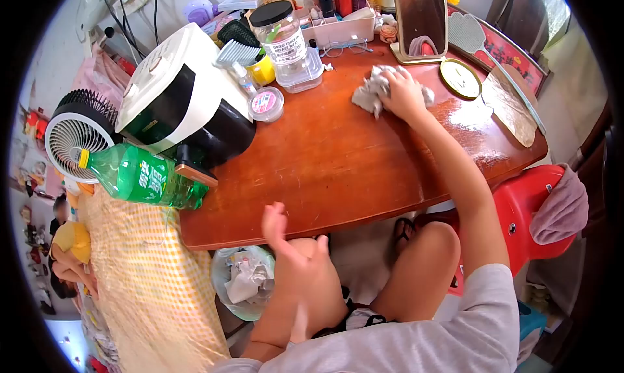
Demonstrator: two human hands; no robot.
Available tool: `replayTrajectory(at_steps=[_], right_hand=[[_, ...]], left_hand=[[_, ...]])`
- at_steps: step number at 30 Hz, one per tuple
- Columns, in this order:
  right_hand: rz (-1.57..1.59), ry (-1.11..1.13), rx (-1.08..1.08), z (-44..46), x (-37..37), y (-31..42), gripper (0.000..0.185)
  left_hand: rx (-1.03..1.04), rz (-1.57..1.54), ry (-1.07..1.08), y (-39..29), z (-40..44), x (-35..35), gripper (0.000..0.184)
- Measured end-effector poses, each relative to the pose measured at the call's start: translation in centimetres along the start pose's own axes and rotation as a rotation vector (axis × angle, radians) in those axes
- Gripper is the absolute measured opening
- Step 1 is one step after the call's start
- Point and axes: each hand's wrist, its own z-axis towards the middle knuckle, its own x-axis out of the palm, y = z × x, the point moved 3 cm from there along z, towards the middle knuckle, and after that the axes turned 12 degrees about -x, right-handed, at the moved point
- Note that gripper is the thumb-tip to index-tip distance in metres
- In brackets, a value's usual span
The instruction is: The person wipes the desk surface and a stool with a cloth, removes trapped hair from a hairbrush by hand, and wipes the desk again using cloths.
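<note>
My right hand presses a crumpled grey cloth onto the reddish-brown wooden table, its fingers bent over the cloth. A standing mirror is just behind that hand, and a round gold-rimmed lid lies to its right. My left hand is in front of the table's near edge, above my lap, with thumb and fingers apart and nothing in it. Below and left of it, a lined waste bin holds crumpled tissue.
On the left stand a white-and-black air fryer, a green bottle and a fan. A clear jar, a small tub and glasses line the back. Right are a fly swatter and a red chair.
</note>
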Motion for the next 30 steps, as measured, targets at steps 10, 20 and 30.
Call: replayTrajectory(at_steps=[10,20,30], right_hand=[[0.064,0.103,0.041,4.7,3.2,1.3,0.04],[0.61,0.655,-0.023,2.0,-5.8,2.8,0.063],[0.312,0.447,-0.036,11.9,10.4,3.4,0.029]], left_hand=[[-0.024,0.124,0.353,-1.5,0.2,3.1,0.059],[-0.193,0.152,0.389,-0.9,1.7,2.7,0.051],[-0.242,0.154,0.344,-0.1,1.5,3.0,0.042]])
